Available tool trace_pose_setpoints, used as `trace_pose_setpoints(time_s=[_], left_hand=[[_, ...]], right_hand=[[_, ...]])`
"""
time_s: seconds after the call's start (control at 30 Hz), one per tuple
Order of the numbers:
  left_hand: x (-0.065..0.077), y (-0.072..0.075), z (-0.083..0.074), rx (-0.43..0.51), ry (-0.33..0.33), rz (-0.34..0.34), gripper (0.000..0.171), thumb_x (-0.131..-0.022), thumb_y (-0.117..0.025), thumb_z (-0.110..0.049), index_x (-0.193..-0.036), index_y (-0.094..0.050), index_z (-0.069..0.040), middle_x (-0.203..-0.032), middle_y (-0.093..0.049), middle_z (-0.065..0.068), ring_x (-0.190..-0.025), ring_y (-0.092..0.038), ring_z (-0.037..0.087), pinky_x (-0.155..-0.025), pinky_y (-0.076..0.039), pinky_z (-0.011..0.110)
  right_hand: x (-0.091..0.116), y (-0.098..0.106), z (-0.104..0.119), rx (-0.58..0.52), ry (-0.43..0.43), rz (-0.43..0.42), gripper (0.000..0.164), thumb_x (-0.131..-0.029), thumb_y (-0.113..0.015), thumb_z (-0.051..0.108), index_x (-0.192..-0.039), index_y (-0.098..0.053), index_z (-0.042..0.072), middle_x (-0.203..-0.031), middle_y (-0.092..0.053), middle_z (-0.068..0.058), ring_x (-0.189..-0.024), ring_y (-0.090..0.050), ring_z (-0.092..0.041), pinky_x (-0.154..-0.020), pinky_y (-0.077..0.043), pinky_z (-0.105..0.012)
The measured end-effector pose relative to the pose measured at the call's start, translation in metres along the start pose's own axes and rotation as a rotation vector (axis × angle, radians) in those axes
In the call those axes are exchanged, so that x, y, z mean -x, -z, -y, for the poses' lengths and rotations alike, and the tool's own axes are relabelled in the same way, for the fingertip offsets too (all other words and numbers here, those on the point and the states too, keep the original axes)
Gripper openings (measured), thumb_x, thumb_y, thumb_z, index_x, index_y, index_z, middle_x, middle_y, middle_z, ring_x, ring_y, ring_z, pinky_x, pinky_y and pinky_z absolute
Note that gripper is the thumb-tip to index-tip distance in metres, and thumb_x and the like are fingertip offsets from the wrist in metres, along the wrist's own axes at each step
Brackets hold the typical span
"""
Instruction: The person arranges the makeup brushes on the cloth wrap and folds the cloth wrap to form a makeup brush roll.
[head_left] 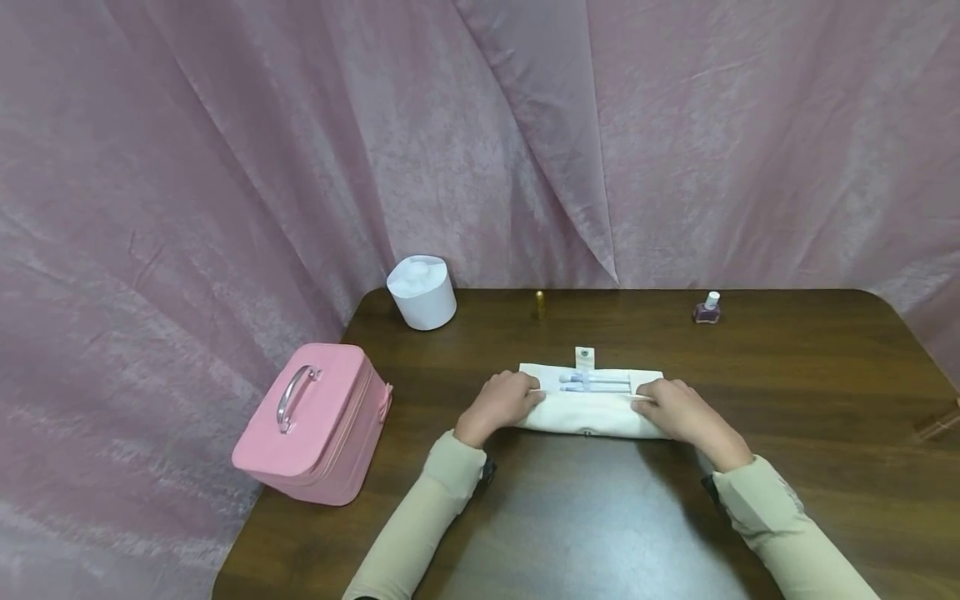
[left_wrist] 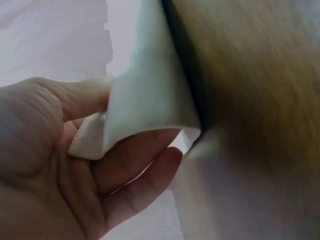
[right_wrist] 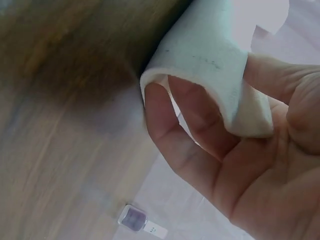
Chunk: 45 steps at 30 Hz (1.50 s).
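A white cloth brush roll point(head_left: 588, 415) lies partly folded over on the table, with slim brushes point(head_left: 609, 387) showing along its open strip. Its snap tab point(head_left: 585, 358) sticks up at the far edge. My left hand point(head_left: 504, 398) grips the left end. At the other end, my right hand point(head_left: 688, 415) holds it the same way. In the left wrist view the thumb lies on the curled cloth point(left_wrist: 147, 90), with fingers beneath and inside the fold. The right wrist view shows the other curled end point(right_wrist: 200, 60) between thumb and fingers.
A pink vanity case point(head_left: 311, 425) with a metal handle stands at the left. Along the back of the brown table point(head_left: 810, 375) are a white tissue roll point(head_left: 426, 300), a small gold-capped item point(head_left: 540, 302) and a purple nail polish bottle point(head_left: 707, 312). Pink curtains hang behind.
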<state>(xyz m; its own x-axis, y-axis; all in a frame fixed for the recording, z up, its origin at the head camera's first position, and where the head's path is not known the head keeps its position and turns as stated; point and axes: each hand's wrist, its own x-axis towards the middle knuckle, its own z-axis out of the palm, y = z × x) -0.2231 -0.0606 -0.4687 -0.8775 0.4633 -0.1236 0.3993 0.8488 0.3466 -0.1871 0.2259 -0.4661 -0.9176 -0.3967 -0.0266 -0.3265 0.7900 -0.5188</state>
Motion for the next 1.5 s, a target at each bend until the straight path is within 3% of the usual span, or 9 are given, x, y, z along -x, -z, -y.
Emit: trace_pose_setpoints(time_s=[0.17, 0.47, 0.63, 0.73, 0.8, 0.93, 1.07, 1.33, 1.5], left_hand=[[-0.007, -0.005, 0.001, 0.005, 0.064, -0.012, 0.021, -0.101, -0.063, -0.028, -0.103, -0.077, -0.013, -0.095, -0.073, 0.001, -0.08, -0.064, 0.018, -0.074, -0.052, 0.037], [0.0, -0.003, -0.007, -0.032, 0.071, -0.076, 0.026, -0.097, -0.068, -0.028, -0.115, -0.07, -0.01, -0.113, -0.068, 0.008, -0.1, -0.065, 0.027, -0.083, -0.051, 0.044], [0.013, 0.003, -0.025, -0.17, -0.115, -0.096, 0.033, -0.097, -0.07, -0.028, -0.123, -0.068, -0.008, -0.121, -0.066, 0.008, -0.109, -0.062, 0.024, -0.088, -0.05, 0.041], [0.022, 0.001, -0.037, -0.234, -0.281, -0.042, 0.023, -0.096, -0.07, -0.027, -0.112, -0.069, -0.01, -0.113, -0.068, 0.002, -0.101, -0.064, 0.016, -0.081, -0.052, 0.035], [0.027, -0.002, -0.045, -0.255, -0.336, 0.015, 0.021, -0.096, -0.071, -0.028, -0.108, -0.067, -0.012, -0.117, -0.068, 0.002, -0.103, -0.063, 0.016, -0.083, -0.051, 0.035], [0.034, -0.006, -0.056, -0.281, -0.285, 0.125, 0.034, -0.097, -0.069, -0.034, -0.121, -0.063, -0.011, -0.143, -0.057, 0.009, -0.132, -0.052, 0.023, -0.1, -0.046, 0.043], [0.037, -0.009, -0.058, -0.272, -0.209, 0.214, 0.058, -0.098, -0.066, -0.037, -0.144, -0.05, -0.006, -0.161, -0.035, 0.013, -0.15, -0.028, 0.027, -0.114, -0.033, 0.046], [0.033, -0.015, -0.058, -0.252, -0.163, 0.308, 0.081, -0.099, -0.064, -0.042, -0.16, -0.027, -0.004, -0.169, -0.013, 0.011, -0.154, -0.009, 0.026, -0.119, -0.022, 0.049], [0.033, -0.014, -0.055, -0.247, -0.158, 0.321, 0.079, -0.1, -0.062, -0.043, -0.16, -0.027, -0.005, -0.169, -0.012, 0.01, -0.155, -0.009, 0.024, -0.12, -0.021, 0.047]], right_hand=[[-0.007, 0.0, -0.003, 0.028, -0.062, 0.025, 0.025, -0.095, -0.068, 0.014, -0.106, -0.071, -0.008, -0.104, -0.071, -0.022, -0.097, -0.066, -0.041, -0.081, -0.051, -0.055], [-0.015, -0.002, -0.005, 0.026, -0.106, 0.051, 0.016, -0.094, -0.069, 0.016, -0.09, -0.072, 0.001, -0.085, -0.071, -0.008, -0.077, -0.058, -0.027, -0.07, -0.047, -0.045], [-0.015, -0.003, -0.005, 0.012, -0.107, 0.049, 0.017, -0.094, -0.069, 0.016, -0.08, -0.069, 0.006, -0.073, -0.063, -0.001, -0.069, -0.049, -0.022, -0.064, -0.042, -0.038], [-0.015, -0.003, -0.005, 0.003, -0.105, 0.036, 0.021, -0.093, -0.07, 0.016, -0.074, -0.066, 0.008, -0.068, -0.059, 0.0, -0.066, -0.048, -0.02, -0.062, -0.041, -0.037], [-0.016, -0.003, -0.005, 0.0, -0.109, 0.03, 0.021, -0.093, -0.071, 0.016, -0.075, -0.066, 0.007, -0.068, -0.06, -0.001, -0.067, -0.05, -0.022, -0.062, -0.043, -0.039], [-0.017, -0.003, -0.007, 0.005, -0.114, 0.022, 0.02, -0.093, -0.07, 0.016, -0.093, -0.072, -0.004, -0.089, -0.071, -0.017, -0.086, -0.065, -0.038, -0.075, -0.051, -0.05], [-0.019, -0.004, -0.01, 0.006, -0.116, 0.012, 0.032, -0.094, -0.069, 0.016, -0.11, -0.068, -0.011, -0.108, -0.069, -0.029, -0.105, -0.062, -0.052, -0.086, -0.049, -0.059], [-0.016, -0.005, -0.005, 0.027, -0.169, -0.019, 0.026, -0.096, -0.067, 0.015, -0.108, -0.067, -0.008, -0.111, -0.067, -0.029, -0.103, -0.061, -0.052, -0.083, -0.049, -0.06], [-0.003, -0.002, 0.014, 0.088, -0.128, -0.152, 0.032, -0.093, -0.07, 0.014, -0.112, -0.063, -0.01, -0.11, -0.059, -0.033, -0.096, -0.058, -0.052, -0.075, -0.047, -0.063]])
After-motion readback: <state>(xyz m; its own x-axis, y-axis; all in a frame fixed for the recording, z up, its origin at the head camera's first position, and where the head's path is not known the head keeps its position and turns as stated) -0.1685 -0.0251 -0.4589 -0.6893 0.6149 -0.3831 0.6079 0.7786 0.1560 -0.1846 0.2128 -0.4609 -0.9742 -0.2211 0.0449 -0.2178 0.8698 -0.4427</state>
